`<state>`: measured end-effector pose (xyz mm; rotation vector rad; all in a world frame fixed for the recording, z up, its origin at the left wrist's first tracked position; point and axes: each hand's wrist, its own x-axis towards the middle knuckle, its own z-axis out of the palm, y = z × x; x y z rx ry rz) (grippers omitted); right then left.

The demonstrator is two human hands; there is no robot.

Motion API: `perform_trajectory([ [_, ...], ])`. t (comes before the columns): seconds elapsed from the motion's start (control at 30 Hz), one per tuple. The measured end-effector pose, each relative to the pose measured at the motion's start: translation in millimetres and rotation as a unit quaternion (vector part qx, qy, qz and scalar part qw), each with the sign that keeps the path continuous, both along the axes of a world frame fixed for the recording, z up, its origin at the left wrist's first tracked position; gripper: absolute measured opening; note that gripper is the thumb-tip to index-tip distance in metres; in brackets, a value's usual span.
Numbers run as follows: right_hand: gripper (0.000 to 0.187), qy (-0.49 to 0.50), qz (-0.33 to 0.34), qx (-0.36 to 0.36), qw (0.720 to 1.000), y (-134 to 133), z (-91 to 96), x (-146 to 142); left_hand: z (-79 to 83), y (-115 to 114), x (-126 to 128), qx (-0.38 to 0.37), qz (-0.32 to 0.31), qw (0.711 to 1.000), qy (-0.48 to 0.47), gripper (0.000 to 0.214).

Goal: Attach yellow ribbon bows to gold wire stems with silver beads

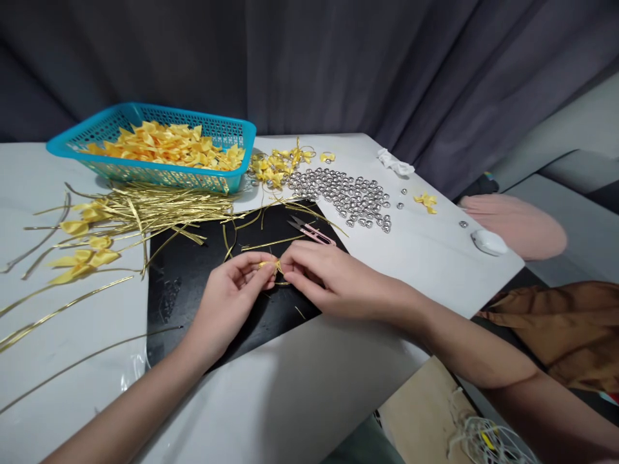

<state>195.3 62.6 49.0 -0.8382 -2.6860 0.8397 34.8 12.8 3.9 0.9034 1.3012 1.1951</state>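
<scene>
Over the black mat (193,309), my left hand (236,290) pinches a small yellow ribbon bow (269,263) between thumb and fingers. My right hand (319,274) is closed at the bow's right side, its fingertips on a gold cord (281,282) that loops just below. Much of the bow is hidden by my fingers. Pink-handled thread snips (312,231) lie just beyond my right hand. Loose gold cord pieces (271,244) are scattered on the mat behind my hands.
A blue basket (181,177) of yellow bows stands at the back left. Gold cords (169,207) are bundled before it. Silver beads (351,193) lie at the back middle, beside finished-looking yellow pieces (275,166). A white computer mouse (489,242) sits near the right edge.
</scene>
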Motion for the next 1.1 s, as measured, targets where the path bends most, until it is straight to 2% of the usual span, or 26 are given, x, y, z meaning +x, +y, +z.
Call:
perform_trajectory([
  [0.13, 0.018, -0.091, 0.039, 0.08, 0.992, -1.3, -6.3, -1.0, -2.9, 0.5, -0.4, -0.014, 0.027, 0.998, -0.059, 0.022],
  [0.37, 0.02, -0.113, 0.084, 0.182, 0.973, 0.5, -11.5, 1.1, -3.4, 1.2, -0.5, -0.026, 0.043, 0.995, -0.087, 0.023],
  [0.57, 0.021, -0.101, 0.09, 0.18, 0.974, 0.4, -11.5, 1.3, -2.5, 2.7, -0.1, -0.036, 0.044, 0.991, -0.119, 0.021],
  [0.87, 0.021, -0.095, 0.117, 0.172, 0.974, 1.1, -12.4, 1.7, -3.7, 1.3, 0.8, -0.031, 0.046, 0.992, -0.117, 0.024],
  [1.1, 0.027, -0.083, 0.144, 0.213, 0.963, 2.8, -18.7, 3.1, -4.5, 2.4, 1.3, -0.037, 0.04, 0.991, -0.118, 0.025],
])
